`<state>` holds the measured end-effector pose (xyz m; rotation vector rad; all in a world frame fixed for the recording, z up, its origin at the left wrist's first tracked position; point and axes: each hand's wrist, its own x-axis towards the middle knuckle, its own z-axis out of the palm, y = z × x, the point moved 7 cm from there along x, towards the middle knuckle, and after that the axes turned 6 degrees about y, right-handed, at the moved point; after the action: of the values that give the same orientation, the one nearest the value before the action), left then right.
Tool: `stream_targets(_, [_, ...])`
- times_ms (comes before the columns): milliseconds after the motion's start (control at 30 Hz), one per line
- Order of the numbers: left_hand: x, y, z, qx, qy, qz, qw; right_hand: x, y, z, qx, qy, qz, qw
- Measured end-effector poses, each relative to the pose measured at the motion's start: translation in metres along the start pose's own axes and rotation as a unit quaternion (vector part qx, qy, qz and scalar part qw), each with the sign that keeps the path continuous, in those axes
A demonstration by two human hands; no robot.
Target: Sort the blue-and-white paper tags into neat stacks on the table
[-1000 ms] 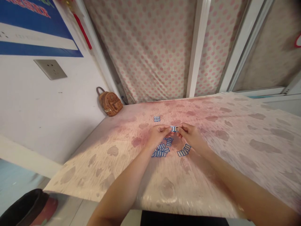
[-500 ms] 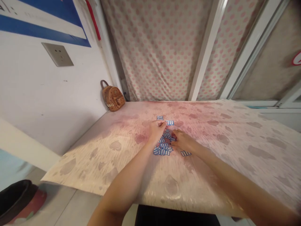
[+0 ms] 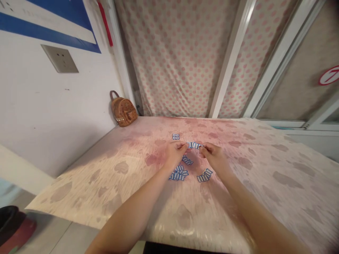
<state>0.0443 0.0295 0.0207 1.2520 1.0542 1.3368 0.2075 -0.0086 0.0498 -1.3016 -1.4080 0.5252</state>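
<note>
Between my hands, a row of small blue-edged white pieces [image 3: 194, 145] is raised a little over the table; I cannot tell what kind of pieces they are. My left hand [image 3: 176, 151] pinches the row's left end. At its right end are the closed fingertips of my right hand [image 3: 212, 153]. Below my left hand lies a loose pile of similar pieces [image 3: 178, 173], with a short row [image 3: 188, 160] just above it. More pieces [image 3: 204, 175] lie below my right hand. Past my left hand is a neat small block of pieces [image 3: 176, 136].
A patterned plastic cloth covers the table [image 3: 106, 183]. A brown mini backpack [image 3: 123, 111] stands at the far left corner against the wall. A dotted curtain [image 3: 174, 63] hangs behind the table. A dark and red pot-like container [image 3: 16, 225] sits on the floor at left.
My right hand has left the pile and risen to the right end of the row my left hand holds. Pieces in the pile have shifted, and more now lie at the right.
</note>
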Motion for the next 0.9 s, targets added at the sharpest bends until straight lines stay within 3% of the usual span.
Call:
stream_targets(100, [-0.003,0.002,0.002,0.011,-0.007,0.000,1.000,-0.002,0.003,-0.001,0.016,0.028,0.017,0.999])
stream_targets(300, [-0.004,0.002,0.004,0.012,-0.021,0.003,1.000,-0.002,0.005,-0.007,-0.062,0.064,-0.002,0.996])
stream_targets(767, [-0.012,0.010,0.010,-0.011,-0.060,-0.001,0.998,-0.004,0.005,0.001,-0.063,0.036,-0.005,0.997])
stream_targets(900, [-0.011,0.008,0.008,-0.006,-0.045,-0.007,0.999,-0.005,0.003,0.001,-0.093,0.029,-0.035,0.995])
